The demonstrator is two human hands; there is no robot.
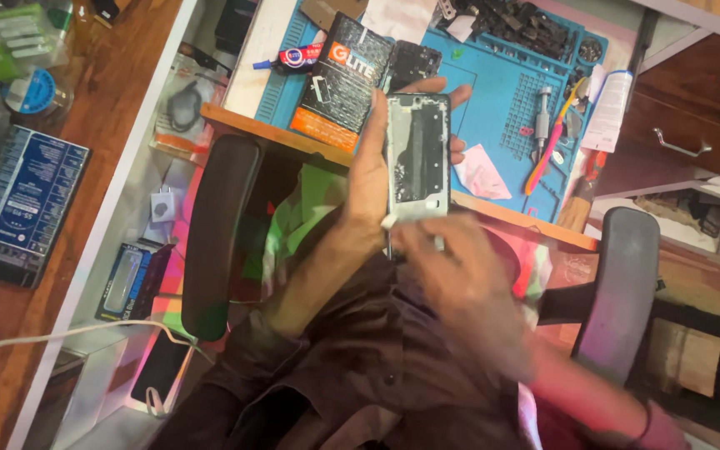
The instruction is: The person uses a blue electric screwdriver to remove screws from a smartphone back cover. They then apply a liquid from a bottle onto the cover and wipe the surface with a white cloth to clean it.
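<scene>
You are clamping the opened phone frame (pixel 417 158) upright in your left hand (pixel 370 171) above your lap, off the desk (pixel 493 100), while your right hand (pixel 452 267) fingers are pinching its lower edge (blurred), so a slip could be dropping it.

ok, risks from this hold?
1. The left hand grips the opened phone frame by its edges above the lap, off the blue work mat; a slip could drop it to the floor.
2. The right hand is motion-blurred at the frame's lower edge; a hasty pull may bend or tear something there.
</scene>
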